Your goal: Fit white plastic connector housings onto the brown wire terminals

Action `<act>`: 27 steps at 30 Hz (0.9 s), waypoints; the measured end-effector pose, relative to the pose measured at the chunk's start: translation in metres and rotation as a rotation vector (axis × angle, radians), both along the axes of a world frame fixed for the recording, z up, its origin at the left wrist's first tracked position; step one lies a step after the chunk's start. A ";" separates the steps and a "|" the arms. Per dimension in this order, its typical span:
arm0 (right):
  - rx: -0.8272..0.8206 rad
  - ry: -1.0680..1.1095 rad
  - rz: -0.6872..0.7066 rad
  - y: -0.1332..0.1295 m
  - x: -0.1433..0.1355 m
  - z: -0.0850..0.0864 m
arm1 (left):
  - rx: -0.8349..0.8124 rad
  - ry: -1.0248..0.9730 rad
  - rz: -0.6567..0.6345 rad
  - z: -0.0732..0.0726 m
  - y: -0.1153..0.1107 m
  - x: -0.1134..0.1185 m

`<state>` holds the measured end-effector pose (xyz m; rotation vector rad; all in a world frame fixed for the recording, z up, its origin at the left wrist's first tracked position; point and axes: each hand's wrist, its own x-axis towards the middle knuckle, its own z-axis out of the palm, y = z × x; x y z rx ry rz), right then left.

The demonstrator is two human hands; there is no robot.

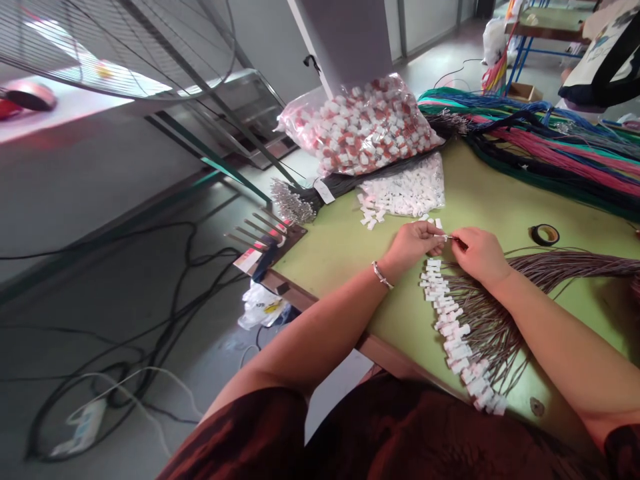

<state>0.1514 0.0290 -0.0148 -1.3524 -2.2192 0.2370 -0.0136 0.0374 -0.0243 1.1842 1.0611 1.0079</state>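
My left hand (414, 244) pinches a small white plastic connector (440, 240) above the green tabletop. Close against it, my right hand (480, 253) grips the end of a thin wire (451, 237), which meets the connector. Whether the wire's tip sits inside the connector is too small to tell. Below both hands, a row of white connectors (453, 327) fixed on brown wires (495, 327) fans along the table. Several loose white connectors (370, 219) lie beyond my left hand, by the mouth of a clear bag (410, 187) full of them.
A big clear bag of white-and-orange parts (370, 130) stands at the back. Coloured wire bundles (545, 140) cover the far right. A tape roll (545, 235) lies right of my hands. A pronged metal rack (265, 233) sits at the left corner; cables (165, 333) lie on the floor.
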 end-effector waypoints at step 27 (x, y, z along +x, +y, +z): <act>-0.574 0.517 -0.115 0.007 -0.001 -0.002 | 0.117 0.074 -0.023 -0.010 0.000 0.004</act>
